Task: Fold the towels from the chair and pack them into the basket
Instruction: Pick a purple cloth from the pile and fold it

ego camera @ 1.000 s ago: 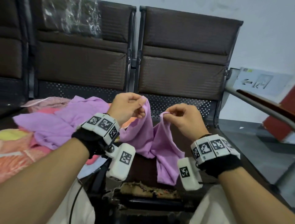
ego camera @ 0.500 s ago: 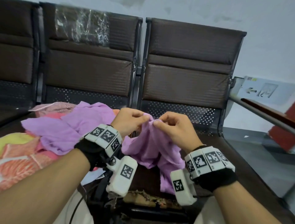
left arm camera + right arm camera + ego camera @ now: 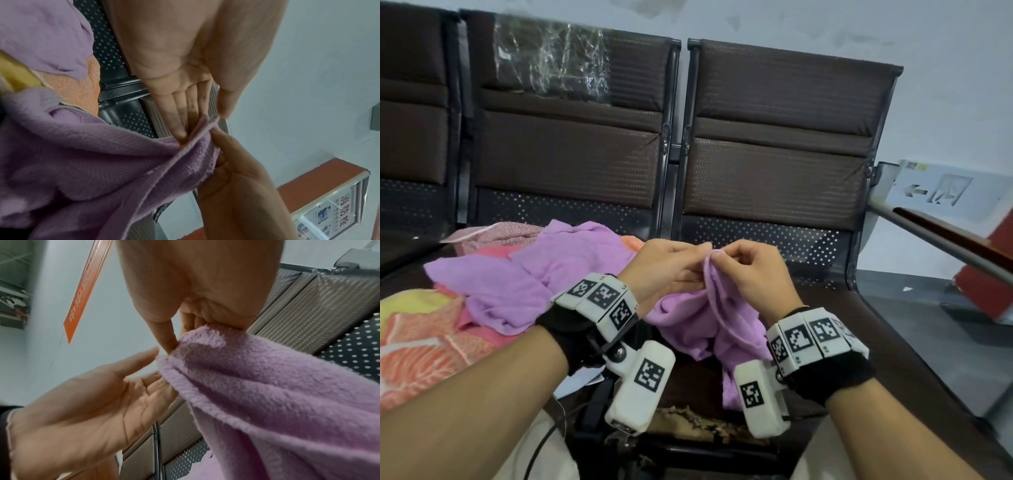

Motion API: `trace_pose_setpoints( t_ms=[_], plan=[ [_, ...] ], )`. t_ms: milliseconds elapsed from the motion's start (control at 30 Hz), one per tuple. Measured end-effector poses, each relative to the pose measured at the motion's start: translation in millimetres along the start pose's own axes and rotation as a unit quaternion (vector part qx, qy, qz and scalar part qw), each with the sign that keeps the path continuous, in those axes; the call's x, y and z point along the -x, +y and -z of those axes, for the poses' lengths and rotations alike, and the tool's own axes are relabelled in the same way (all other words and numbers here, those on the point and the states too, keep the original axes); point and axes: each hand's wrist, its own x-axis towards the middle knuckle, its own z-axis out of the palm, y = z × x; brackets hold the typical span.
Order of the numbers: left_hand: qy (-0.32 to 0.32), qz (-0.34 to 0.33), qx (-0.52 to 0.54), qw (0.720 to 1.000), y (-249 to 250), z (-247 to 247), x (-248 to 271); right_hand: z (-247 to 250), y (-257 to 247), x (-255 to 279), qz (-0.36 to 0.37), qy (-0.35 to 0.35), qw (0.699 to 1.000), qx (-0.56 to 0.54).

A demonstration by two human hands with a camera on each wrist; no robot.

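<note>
Above the right-hand seat of the chair, I have both hands raised with a purple towel gathered between them. My right hand pinches the top edge of the towel between thumb and curled fingers; the right wrist view confirms the cloth bunched under that thumb. My left hand meets it at the same point. Its fingers lie nearly straight, with the towel edge resting against the fingertips and the thumb just beside it, so I judge this a light touch rather than a firm grip. The rest of the towel hangs crumpled down to the seat.

The pile of towels lies on the neighbouring seat to the left, purple on top, orange and pink below, all unfolded. The basket is not in view.

My assessment: the step in hand is bringing two corners together for the first fold of this towel, so the task is at an early stage. The next move calls for a secure pinch by the left hand, then drawing the edges taut so the cloth hangs flat. Risk noted: the layers are bunched and could fold unevenly.
</note>
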Motion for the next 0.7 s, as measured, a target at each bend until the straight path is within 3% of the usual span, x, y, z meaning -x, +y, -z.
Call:
trace_pose_setpoints(
  t_ms=[233, 333, 433, 600, 700],
  plan=[
    [0.026, -0.065, -0.036, 0.997, -5, 6, 4, 5, -2, 1, 0.023, -0.038, 0.999, -0.015],
    [0.052, -0.078, -0.039, 0.995, -5, 14, 4, 15, -1, 2, 0.075, -0.047, 0.992, 0.085],
    [0.093, -0.096, -0.07, 0.989, -5, 26, 6, 22, -2, 6, 0.144, -0.079, 0.953, 0.256],
    [0.186, -0.1, -0.079, 0.974, 0, 57, 14, 44, 7, 10, 0.132, -0.164, 0.907, 0.365],
    [0.226, -0.083, -0.031, 0.97, 3, 74, 19, 51, 18, 18, 0.08, -0.253, 0.818, 0.51]
  ],
)
